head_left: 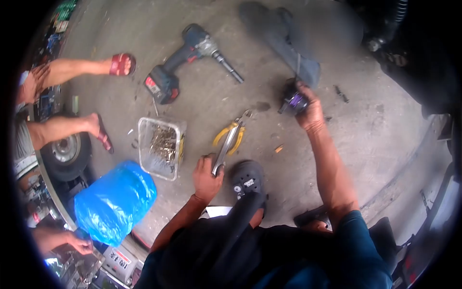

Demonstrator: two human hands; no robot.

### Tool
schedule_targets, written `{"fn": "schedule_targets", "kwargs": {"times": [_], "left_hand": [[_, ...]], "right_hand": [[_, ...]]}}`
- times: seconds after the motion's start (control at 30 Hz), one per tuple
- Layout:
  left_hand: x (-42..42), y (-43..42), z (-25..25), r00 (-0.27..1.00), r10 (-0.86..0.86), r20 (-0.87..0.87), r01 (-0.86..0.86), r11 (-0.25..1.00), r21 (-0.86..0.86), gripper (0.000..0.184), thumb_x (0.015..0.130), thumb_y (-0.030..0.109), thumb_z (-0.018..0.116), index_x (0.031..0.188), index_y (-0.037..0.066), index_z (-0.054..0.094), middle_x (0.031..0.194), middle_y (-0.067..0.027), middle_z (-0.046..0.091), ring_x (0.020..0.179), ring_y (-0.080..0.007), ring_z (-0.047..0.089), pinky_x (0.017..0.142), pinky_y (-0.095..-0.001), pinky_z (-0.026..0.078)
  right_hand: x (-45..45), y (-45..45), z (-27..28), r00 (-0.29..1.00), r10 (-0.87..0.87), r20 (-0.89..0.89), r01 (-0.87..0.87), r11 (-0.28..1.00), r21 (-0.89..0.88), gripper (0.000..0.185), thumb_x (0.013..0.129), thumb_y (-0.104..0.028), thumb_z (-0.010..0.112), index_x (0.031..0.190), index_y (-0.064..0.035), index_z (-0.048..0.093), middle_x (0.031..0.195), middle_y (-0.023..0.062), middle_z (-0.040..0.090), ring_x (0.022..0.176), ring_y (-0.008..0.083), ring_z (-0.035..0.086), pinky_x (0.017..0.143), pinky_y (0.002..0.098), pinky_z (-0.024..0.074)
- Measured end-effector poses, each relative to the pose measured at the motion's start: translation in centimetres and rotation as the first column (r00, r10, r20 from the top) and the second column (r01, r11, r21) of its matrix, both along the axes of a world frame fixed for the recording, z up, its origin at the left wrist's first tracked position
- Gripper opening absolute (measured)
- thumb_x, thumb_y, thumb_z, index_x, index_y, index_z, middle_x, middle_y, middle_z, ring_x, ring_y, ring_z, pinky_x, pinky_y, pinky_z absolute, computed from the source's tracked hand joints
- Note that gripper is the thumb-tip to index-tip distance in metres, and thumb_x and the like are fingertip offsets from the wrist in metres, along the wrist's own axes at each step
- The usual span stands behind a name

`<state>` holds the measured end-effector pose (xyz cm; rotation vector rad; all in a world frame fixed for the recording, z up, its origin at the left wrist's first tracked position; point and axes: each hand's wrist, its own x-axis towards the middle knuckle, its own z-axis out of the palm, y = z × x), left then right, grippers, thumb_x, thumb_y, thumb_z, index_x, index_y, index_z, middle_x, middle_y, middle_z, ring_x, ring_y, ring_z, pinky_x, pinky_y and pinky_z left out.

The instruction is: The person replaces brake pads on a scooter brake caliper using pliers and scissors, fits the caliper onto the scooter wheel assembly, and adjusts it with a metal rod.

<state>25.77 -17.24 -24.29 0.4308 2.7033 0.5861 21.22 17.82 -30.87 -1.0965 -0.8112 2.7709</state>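
My left hand (208, 178) is closed round the near end of a slim silver metal tool (224, 150), whose exact kind I cannot make out. The tool's far end lies over a pair of yellow-handled pliers (237, 137) on the concrete floor. Farther out to the right, my right hand (310, 108) grips a dark, rounded part with a purple section (297, 100). Its underside and the fingertips behind it are hidden. To the left of my left hand stands a clear plastic tub (144, 159) with many small brass-coloured metal pieces.
A cordless impact wrench (185, 55) with a long socket lies ahead. A blurred grey object (288, 48) is beyond my right hand. At left are a blue plastic bag (115, 202), a wheel (66, 148) and another person's legs (79, 72). Dark machinery (414, 62) stands at right.
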Motion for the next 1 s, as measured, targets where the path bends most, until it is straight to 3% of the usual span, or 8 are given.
{"fn": "schedule_targets", "kwargs": {"times": [0.13, 0.43, 0.53, 0.6, 0.67, 0.77, 0.87, 1.0], "left_hand": [[2.7, -2.9, -1.4, 0.997, -0.047, -0.063, 0.033, 0.977, -0.21, 0.041, 0.077, 0.019, 0.071, 0.113, 0.004, 0.056, 0.1, -0.0185, 0.057, 0.093, -0.0391, 0.058, 0.08, -0.0477, 0.049], [1.7, -2.9, -0.3, 0.998, -0.013, 0.066, 0.021, 0.991, -0.129, 0.022, 0.077, 0.013, 0.065, 0.088, 0.002, 0.049, 0.09, -0.0226, 0.058, 0.083, -0.0442, 0.06, 0.071, -0.0519, 0.049], [1.7, -5.1, 2.4, 0.933, 0.075, 0.352, -0.031, 0.991, -0.128, 0.018, 0.079, 0.01, 0.061, 0.09, 0.001, 0.051, 0.08, -0.024, 0.059, 0.075, -0.0458, 0.06, 0.066, -0.0529, 0.048], [2.2, -6.3, 5.0, 0.913, 0.086, 0.399, -0.059, 0.995, -0.08, 0.015, 0.082, 0.008, 0.06, 0.094, 0.002, 0.053, 0.074, -0.0244, 0.061, 0.072, -0.0483, 0.059, 0.063, -0.053, 0.047], [2.3, -7.1, 7.8, 0.893, 0.057, 0.447, -0.022, 0.996, -0.083, 0.018, 0.087, 0.005, 0.057, 0.105, 0.003, 0.056, 0.073, -0.0216, 0.061, 0.068, -0.0419, 0.063, 0.062, -0.0452, 0.05], [0.9, -3.6, 11.3, 0.776, 0.199, 0.598, -0.232, 0.973, -0.023, 0.029, 0.091, 0.004, 0.055, 0.12, 0.003, 0.055, 0.077, -0.0192, 0.062, 0.065, -0.0307, 0.064, 0.064, -0.0376, 0.051], [-1.8, 0.7, 12.5, 0.859, 0.0, 0.512, -0.059, 0.993, 0.099, 0.044, 0.093, 0.003, 0.055, 0.136, 0.005, 0.049, 0.083, -0.0173, 0.063, 0.068, -0.0221, 0.063, 0.067, -0.0329, 0.051], [-4.0, 5.2, 12.8, 0.823, -0.152, 0.548, 0.1, 0.987, 0.124, 0.053, 0.092, 0.003, 0.058, 0.143, 0.008, 0.045, 0.105, -0.0206, 0.065, 0.087, -0.0282, 0.067, 0.077, -0.0341, 0.053]], "right_hand": [[-0.4, 0.3, -0.6, 1.0, -0.018, -0.001, 0.018, 0.999, 0.027, 0.034, 0.089, -0.03, 0.067, 0.114, -0.0061, 0.064, 0.096, 0.0056, 0.068, 0.086, 0.0186, 0.066, 0.08, 0.0358, 0.0544], [-1.1, 0.8, -0.6, 0.997, -0.064, 0.045, 0.059, 0.991, 0.118, 0.041, 0.092, -0.038, 0.057, 0.112, -0.0038, 0.065, 0.093, 0.006, 0.069, 0.082, 0.0191, 0.066, 0.075, 0.0337, 0.0541], [-1.0, 1.0, -1.7, 0.997, -0.078, 0.028, 0.076, 0.995, 0.071, 0.041, 0.091, -0.037, 0.056, 0.112, -0.0027, 0.064, 0.091, 0.0081, 0.069, 0.081, 0.0206, 0.067, 0.074, 0.0345, 0.0546], [-1.1, 0.9, -2.4, 0.99, -0.132, 0.043, 0.129, 0.99, 0.064, 0.041, 0.09, -0.037, 0.057, 0.111, -0.0026, 0.064, 0.091, 0.0094, 0.069, 0.082, 0.0213, 0.067, 0.074, 0.0351, 0.0549], [-1.0, 0.6, -3.0, 0.984, -0.171, 0.045, 0.168, 0.983, 0.071, 0.04, 0.089, -0.036, 0.057, 0.11, -0.0026, 0.063, 0.092, 0.0105, 0.07, 0.082, 0.0218, 0.067, 0.074, 0.0356, 0.0551], [-0.7, 0.4, -3.6, 0.98, -0.197, 0.03, 0.195, 0.978, 0.072, 0.036, 0.087, -0.032, 0.06, 0.11, -0.004, 0.063, 0.095, 0.0096, 0.067, 0.084, 0.0214, 0.065, 0.077, 0.0354, 0.0538], [-0.6, 0.3, -3.2, 0.978, -0.207, 0.021, 0.207, 0.978, 0.023, 0.034, 0.085, -0.029, 0.064, 0.11, -0.0061, 0.063, 0.099, 0.0065, 0.062, 0.088, 0.0198, 0.061, 0.079, 0.0342, 0.0511], [-0.8, 0.0, -2.4, 0.976, -0.217, 0.011, 0.217, 0.976, 0.016, 0.034, 0.086, -0.028, 0.061, 0.109, -0.0035, 0.062, 0.097, 0.0086, 0.064, 0.085, 0.0206, 0.063, 0.077, 0.034, 0.0522]]}}
